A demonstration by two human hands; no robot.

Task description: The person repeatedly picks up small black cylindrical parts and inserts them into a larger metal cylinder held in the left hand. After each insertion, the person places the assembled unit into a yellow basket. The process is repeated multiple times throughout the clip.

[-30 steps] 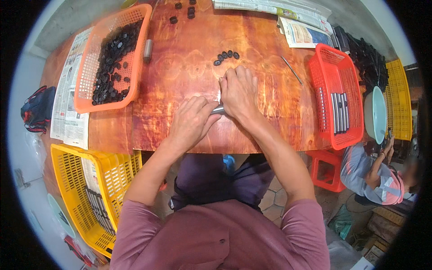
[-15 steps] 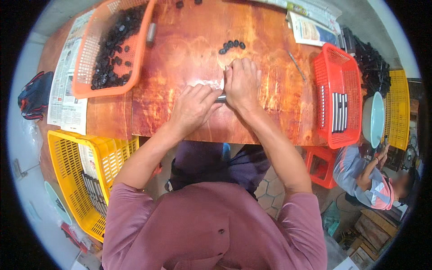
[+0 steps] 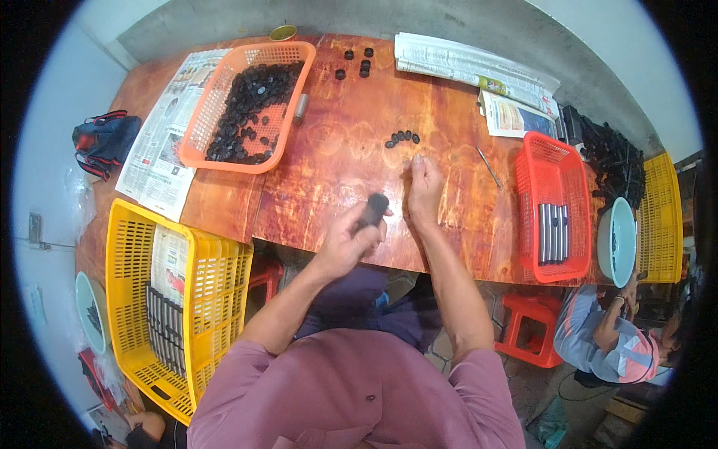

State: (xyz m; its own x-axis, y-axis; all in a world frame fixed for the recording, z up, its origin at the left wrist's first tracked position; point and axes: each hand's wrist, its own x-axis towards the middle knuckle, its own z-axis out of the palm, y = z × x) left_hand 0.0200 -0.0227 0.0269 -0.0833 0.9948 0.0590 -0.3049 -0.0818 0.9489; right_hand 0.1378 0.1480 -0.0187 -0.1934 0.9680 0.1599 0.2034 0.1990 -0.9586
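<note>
My left hand [image 3: 348, 238] is wrapped round a tube [image 3: 376, 203], tilted up so that its dark black end faces me; the rest is hidden by the fingers. My right hand [image 3: 425, 185] is closed above the table, apart from the tube, and whatever it may hold cannot be seen. Just beyond it, several small black caps [image 3: 402, 139] lie in a short curved row. A large orange basket [image 3: 281, 161] of loose black caps stands at the left. In the red basket [image 3: 529, 251] at the right lie several silver tubes [image 3: 552, 233] with black ends.
A thin metal rod [image 3: 489, 166] lies beside the red basket. Newspapers [image 3: 479, 66] rest at the back, near several more black caps [image 3: 364, 67]. Below left stands a yellow crate [image 3: 196, 299] with tubes inside. A light-blue basin [image 3: 617, 243] and a seated person [image 3: 609, 344] are at the right.
My hands, earlier together at the tube on the table, have separated. The left has tilted the tube upward; the right has moved toward the row of caps. The view has shifted, showing more of the table's back.
</note>
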